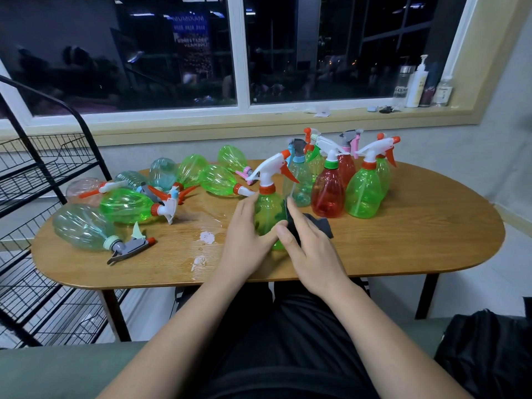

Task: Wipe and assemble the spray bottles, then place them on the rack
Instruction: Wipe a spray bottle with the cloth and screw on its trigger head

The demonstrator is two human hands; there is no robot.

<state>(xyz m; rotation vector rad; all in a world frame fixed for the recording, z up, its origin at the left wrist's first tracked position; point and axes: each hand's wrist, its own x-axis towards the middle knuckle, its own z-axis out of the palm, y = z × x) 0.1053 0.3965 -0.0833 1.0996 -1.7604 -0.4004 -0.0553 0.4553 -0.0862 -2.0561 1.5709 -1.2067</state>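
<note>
Plainly, the fingers [244, 207] and thumb of the left hand [249, 230] curl round a green spray bottle [267, 210], holding it upright at the near middle of the worktop [403, 243]. The right hand [312, 249] grips a dark cloth [319, 224] and presses it against the bottle's right side. A white trigger head [272, 168] with an orange nozzle sits on the bottle. Just behind, to the right, more bottles stand upright, a red bottle [328, 194] among green ones. Further left, other bottles [126, 205] lie on their sides. Wet patches [207, 237] shine near the left hand. A black wire rack [43, 168] stands at the worktop's left end.
</note>
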